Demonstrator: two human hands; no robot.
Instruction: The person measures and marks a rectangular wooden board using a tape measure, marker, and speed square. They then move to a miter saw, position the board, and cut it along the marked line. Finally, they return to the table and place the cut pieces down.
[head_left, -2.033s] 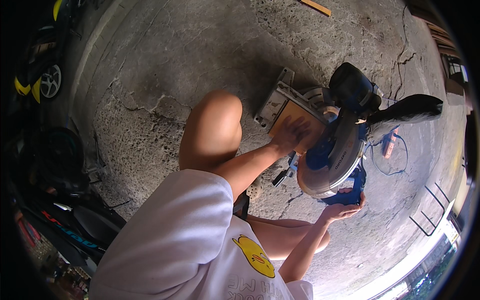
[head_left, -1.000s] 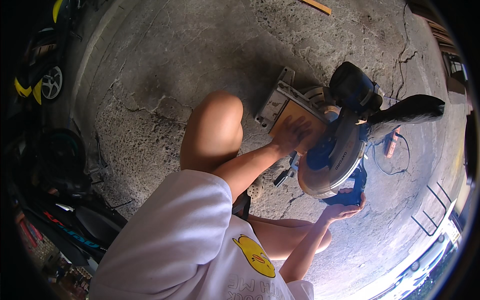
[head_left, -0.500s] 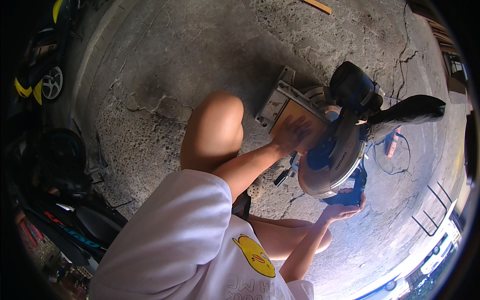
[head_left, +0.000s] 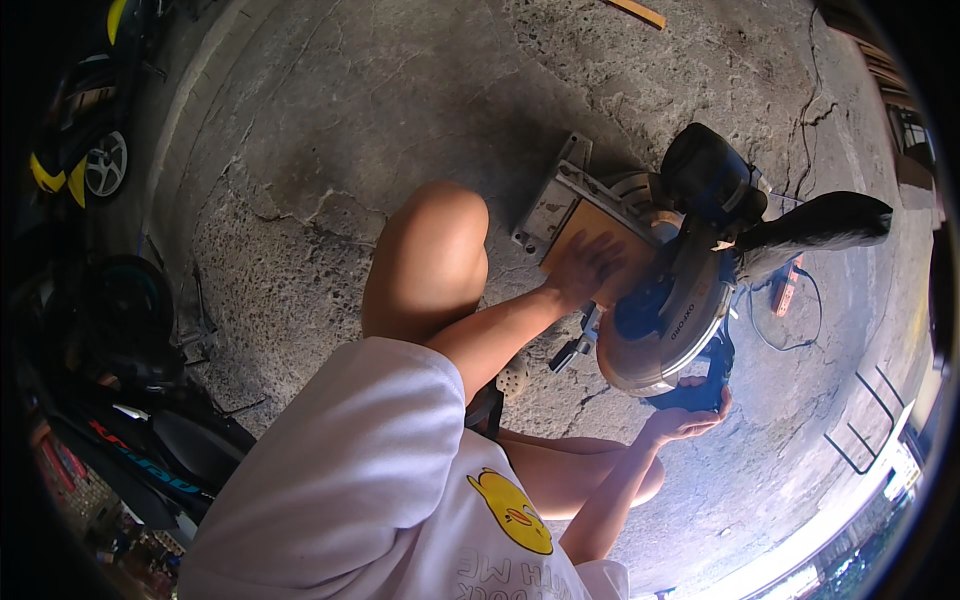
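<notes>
A blue and grey miter saw (head_left: 690,310) stands on the concrete floor in front of me, its head over the base. Flat on the saw's base lies a brown wooden board (head_left: 578,228), its far end hidden by the saw head. My left hand (head_left: 592,268) presses down on this board with fingers spread, close to the blade housing. My right hand (head_left: 690,420) is wrapped round the saw's blue handle (head_left: 717,375), below the curved guard. The blade edge itself is hard to make out.
A black dust bag (head_left: 825,225) sticks out from the saw. Beyond it an orange power strip (head_left: 786,290) lies with a looped cord. A wooden strip (head_left: 636,12) is at the top. Motorbikes (head_left: 150,440) stand along the left. My bent knee (head_left: 430,250) is beside the base.
My hands, the saw and the board hold their places. At the bright lower right edge, a pale vehicle's wheels that showed before are no longer visible.
</notes>
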